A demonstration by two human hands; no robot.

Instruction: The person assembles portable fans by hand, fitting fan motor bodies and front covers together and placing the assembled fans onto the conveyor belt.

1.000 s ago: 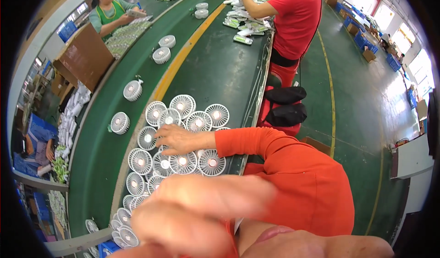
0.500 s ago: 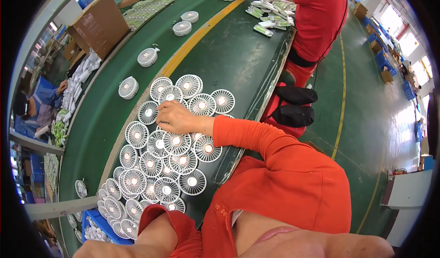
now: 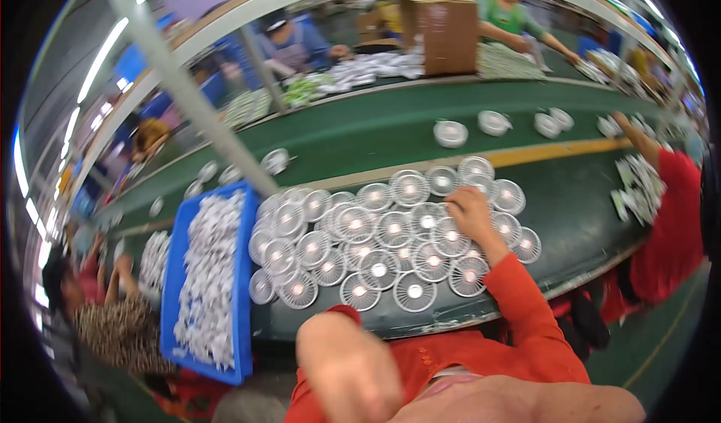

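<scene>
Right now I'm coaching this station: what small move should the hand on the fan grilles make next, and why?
Probably close the right hand on the one round white grille under its fingers and lift it. The hand lies flat on the packed cluster on the green belt, gripping nothing; the left hand is raised, blurred, near the camera.

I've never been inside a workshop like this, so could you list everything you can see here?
Fan grilles: dozens, white and round, crowded on the near side of the belt.
Single grilles: several, white, spread along the far side.
Belt: one, green with a yellow stripe, curving across the view.
Tray: one, blue, left of the grilles, heaped with small white parts.
Box: one, brown cardboard, beyond the belt.
Post: one, grey, slanting at left.
Other workers: several, around the belt; one in red at right.
Right hand: orange sleeve, resting on the grilles.
Left hand: blurred, close to the camera, apparently empty.
</scene>
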